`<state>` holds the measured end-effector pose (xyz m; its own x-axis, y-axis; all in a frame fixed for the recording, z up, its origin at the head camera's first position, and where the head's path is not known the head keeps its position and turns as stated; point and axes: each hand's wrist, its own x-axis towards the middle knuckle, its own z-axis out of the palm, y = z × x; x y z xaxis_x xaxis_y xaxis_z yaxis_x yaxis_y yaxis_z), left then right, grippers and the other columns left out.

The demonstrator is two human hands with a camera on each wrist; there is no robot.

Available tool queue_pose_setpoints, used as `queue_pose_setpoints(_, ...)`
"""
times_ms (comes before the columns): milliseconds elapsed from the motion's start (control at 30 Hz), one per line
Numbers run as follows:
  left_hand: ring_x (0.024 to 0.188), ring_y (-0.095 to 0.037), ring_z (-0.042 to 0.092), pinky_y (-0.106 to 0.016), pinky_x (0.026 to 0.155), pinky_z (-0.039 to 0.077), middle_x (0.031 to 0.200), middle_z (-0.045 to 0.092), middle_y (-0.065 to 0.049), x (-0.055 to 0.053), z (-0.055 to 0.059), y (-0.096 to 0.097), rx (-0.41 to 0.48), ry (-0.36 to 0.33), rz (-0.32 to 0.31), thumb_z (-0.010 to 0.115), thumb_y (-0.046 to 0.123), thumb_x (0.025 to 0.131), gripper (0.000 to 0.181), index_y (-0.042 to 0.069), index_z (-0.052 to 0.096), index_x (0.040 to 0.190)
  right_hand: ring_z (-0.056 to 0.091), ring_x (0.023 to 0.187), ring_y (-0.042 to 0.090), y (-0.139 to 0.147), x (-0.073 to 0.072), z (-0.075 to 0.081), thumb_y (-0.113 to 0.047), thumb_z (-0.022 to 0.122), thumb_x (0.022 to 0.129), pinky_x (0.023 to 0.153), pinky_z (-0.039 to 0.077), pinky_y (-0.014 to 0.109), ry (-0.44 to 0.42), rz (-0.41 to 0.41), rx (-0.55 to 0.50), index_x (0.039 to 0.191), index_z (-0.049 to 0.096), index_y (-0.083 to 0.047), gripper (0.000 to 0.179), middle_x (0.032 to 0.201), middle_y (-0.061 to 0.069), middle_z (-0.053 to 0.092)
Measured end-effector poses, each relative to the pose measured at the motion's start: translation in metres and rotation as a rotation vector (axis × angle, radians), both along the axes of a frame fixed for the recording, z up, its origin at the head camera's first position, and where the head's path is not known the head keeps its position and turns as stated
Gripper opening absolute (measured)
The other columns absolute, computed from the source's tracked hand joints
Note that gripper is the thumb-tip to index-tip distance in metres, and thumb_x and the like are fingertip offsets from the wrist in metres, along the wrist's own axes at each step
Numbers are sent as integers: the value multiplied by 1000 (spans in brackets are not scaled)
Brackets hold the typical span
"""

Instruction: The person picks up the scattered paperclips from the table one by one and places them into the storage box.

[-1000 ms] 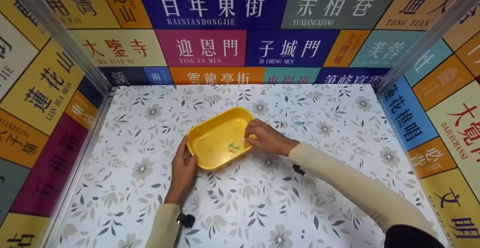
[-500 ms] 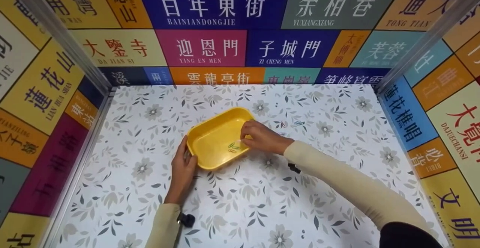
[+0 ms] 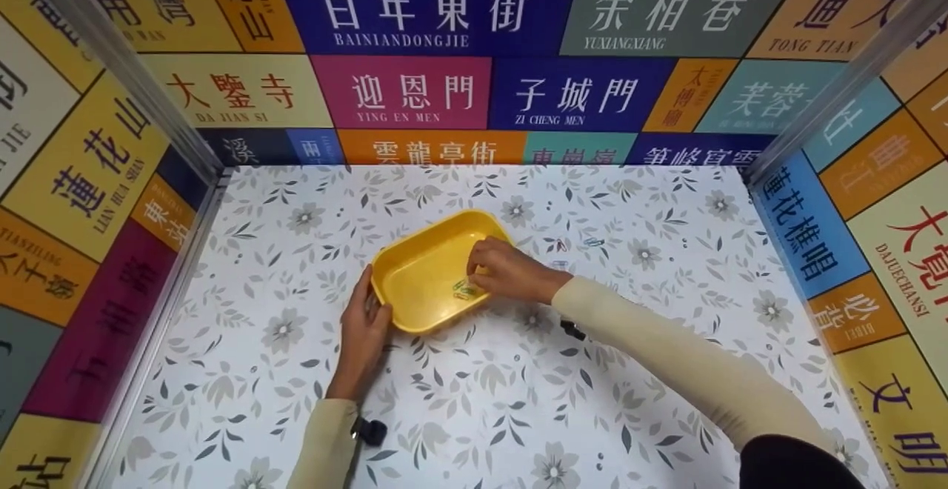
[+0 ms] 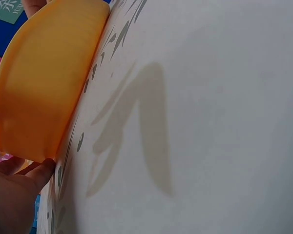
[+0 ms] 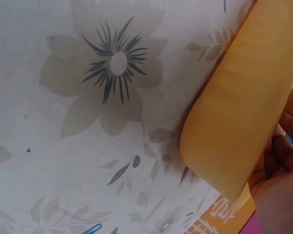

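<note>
A yellow plastic tray (image 3: 422, 274) sits slanted on the patterned tabletop. My left hand (image 3: 364, 315) grips its left end; in the left wrist view, the left fingers (image 4: 41, 173) lie at its lower edge beside the orange-lit wall. Over the right end of the tray, my right hand (image 3: 507, 270) holds its thumb and fingertips pinched together, with a small pale paper clip mostly hidden between them. Several green and orange paper clips (image 3: 461, 296) lie on the tray floor just beneath those fingertips. In the right wrist view, the right fingers (image 5: 283, 151) reach over the tray wall.
Right of the tray lie a red paper clip (image 3: 561, 245), a blue-green pair of clips (image 3: 593, 242) and a pale blue clip (image 3: 560, 264). A blue clip (image 5: 92, 229) shows at the bottom of the right wrist view. Colourful lettered panels (image 3: 415, 92) wall in the table.
My right hand has moved slightly left and farther in over the tray, its fingertips now by the clips. My left hand and the tray have stayed in place.
</note>
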<state>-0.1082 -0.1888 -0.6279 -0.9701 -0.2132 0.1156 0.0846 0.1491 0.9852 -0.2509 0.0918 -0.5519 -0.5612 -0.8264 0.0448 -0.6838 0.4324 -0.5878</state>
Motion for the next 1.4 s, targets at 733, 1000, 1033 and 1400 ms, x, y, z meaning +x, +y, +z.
queue_pose_setpoints(733,162,-32,37,-34,129,37,178,34,-14,3,-3,-3,-30,24,3,54,-4,105,75,6,28,175,63,104,33,26,5,6,-2,74,101,97,54,49,77,-94,-161,102,80,2,7,105,14,75)
queue_pose_setpoints(1000,162,-31,38,-36,130,37,178,35,-12,2,-1,-3,-44,23,5,55,-4,104,76,3,27,174,63,107,29,47,10,6,-3,75,102,95,55,46,21,-170,-217,105,79,-2,5,111,10,74)
queue_pose_setpoints(1033,162,-30,38,-36,130,37,178,35,-12,2,-1,-2,-44,20,6,55,-4,104,76,4,27,174,63,106,29,50,10,7,-3,76,102,96,54,45,16,-181,-219,106,79,-2,5,111,10,74)
queue_pose_setpoints(1400,162,-25,37,-28,128,36,178,33,-6,1,0,-1,-4,-7,-3,54,-3,106,76,7,26,175,63,114,28,74,12,3,-3,76,103,105,56,48,-20,-306,-246,108,79,-5,7,114,8,74)
